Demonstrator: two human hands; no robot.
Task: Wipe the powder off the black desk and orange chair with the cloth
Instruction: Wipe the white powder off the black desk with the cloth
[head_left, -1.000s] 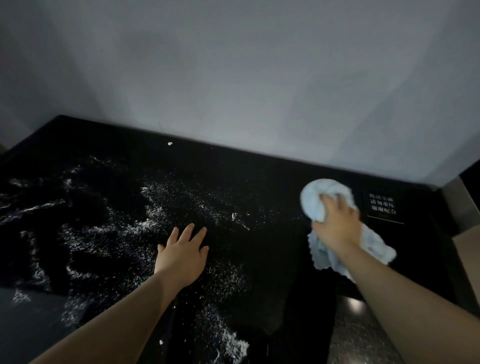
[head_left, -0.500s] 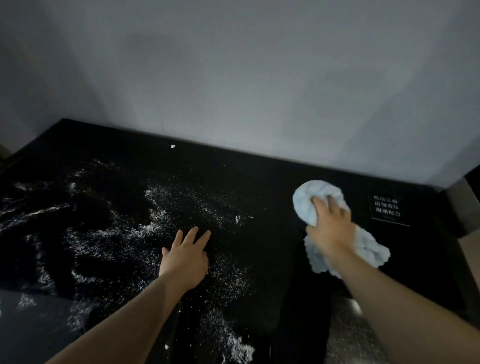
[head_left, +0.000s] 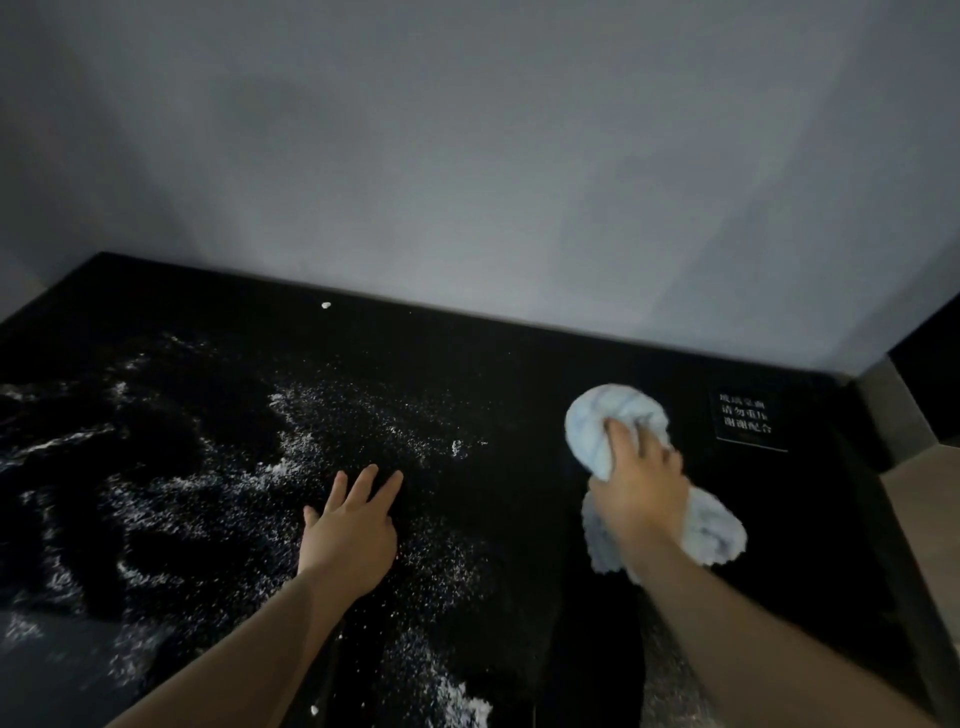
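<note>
White powder (head_left: 291, 457) is scattered over the left and middle of the black desk (head_left: 519, 374). My left hand (head_left: 353, 525) lies flat on the desk amid the powder, fingers straight. My right hand (head_left: 641, 486) grips a bunched light-blue cloth (head_left: 605, 421) and holds it against the desk's right part, where the surface looks free of powder. A loose end of the cloth hangs out behind the wrist. The orange chair is not in view.
A grey wall (head_left: 467, 182) runs along the desk's back edge. A small black sign with white characters (head_left: 748, 420) lies on the desk right of the cloth. A lone white crumb (head_left: 326, 305) sits near the back edge. A thicker powder heap (head_left: 462, 701) lies near the front.
My right hand has slid the cloth a little to the left across the desk. My left hand stays flat in the same spot.
</note>
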